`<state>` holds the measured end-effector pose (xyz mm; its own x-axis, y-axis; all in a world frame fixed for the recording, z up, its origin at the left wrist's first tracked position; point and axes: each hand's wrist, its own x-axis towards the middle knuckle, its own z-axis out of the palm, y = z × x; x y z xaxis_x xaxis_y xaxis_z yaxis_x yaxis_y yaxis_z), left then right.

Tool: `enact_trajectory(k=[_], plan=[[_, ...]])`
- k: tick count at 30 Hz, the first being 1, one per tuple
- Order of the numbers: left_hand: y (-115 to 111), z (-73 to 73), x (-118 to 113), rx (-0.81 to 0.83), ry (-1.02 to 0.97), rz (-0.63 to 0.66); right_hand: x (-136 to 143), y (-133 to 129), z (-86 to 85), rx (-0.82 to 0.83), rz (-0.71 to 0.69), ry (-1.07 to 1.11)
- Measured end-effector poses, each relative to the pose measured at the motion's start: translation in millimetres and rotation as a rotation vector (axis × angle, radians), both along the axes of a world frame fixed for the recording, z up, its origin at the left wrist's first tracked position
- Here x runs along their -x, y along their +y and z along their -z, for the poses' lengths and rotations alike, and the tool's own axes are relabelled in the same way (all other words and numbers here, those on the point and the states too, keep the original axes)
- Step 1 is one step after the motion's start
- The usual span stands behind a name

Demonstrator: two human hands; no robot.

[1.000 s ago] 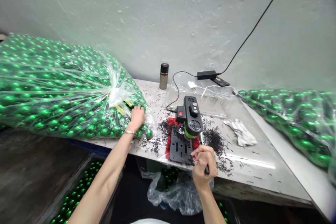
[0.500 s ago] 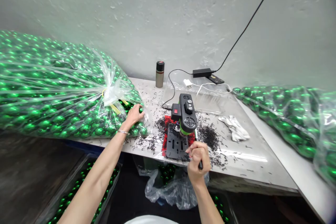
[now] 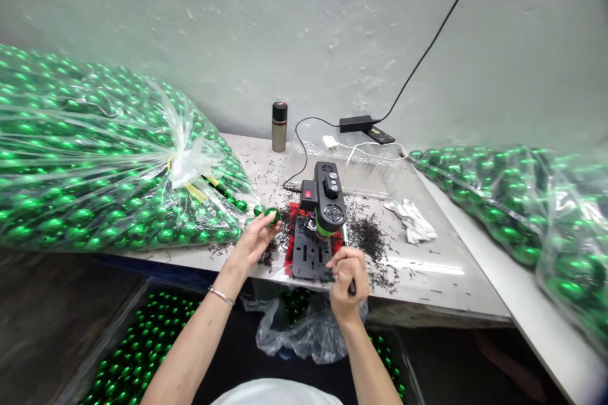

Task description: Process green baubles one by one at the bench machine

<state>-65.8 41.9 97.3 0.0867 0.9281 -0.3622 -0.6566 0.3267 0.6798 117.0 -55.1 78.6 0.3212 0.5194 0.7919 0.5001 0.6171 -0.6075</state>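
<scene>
A shiny green ball (image 3: pixel 272 216) is held in the fingertips of my left hand (image 3: pixel 256 237), just left of the small black drill press (image 3: pixel 329 199). Another green ball (image 3: pixel 259 210) lies beside it, near the torn opening of the large clear bag of green balls (image 3: pixel 114 171). My right hand (image 3: pixel 349 275) is closed around the black lever handle (image 3: pixel 352 288) at the press's right side. The slotted black base plate (image 3: pixel 310 256) sits on a red mat (image 3: pixel 289 253), with black shavings around it.
Behind the press stand a bottle (image 3: pixel 279 128), a black adapter (image 3: pixel 357 124) and a clear tray (image 3: pixel 375 180). White gloves (image 3: pixel 412 221) lie right, near another bag of balls (image 3: pixel 498 196). Below the table are a bin of balls (image 3: pixel 142 335) and crumpled plastic (image 3: pixel 308 335).
My left hand has moved right from the bag's opening toward the press, with a green ball in its fingers. My right hand stays on the lever. The view has shifted slightly.
</scene>
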Motion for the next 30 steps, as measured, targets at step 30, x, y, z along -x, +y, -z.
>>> enact_trajectory(k=[30], plan=[[-42.8,57.2,-62.1,-0.694,1.312,0.277,-3.3,-2.4,2.9,-0.006,-0.019,-0.084]])
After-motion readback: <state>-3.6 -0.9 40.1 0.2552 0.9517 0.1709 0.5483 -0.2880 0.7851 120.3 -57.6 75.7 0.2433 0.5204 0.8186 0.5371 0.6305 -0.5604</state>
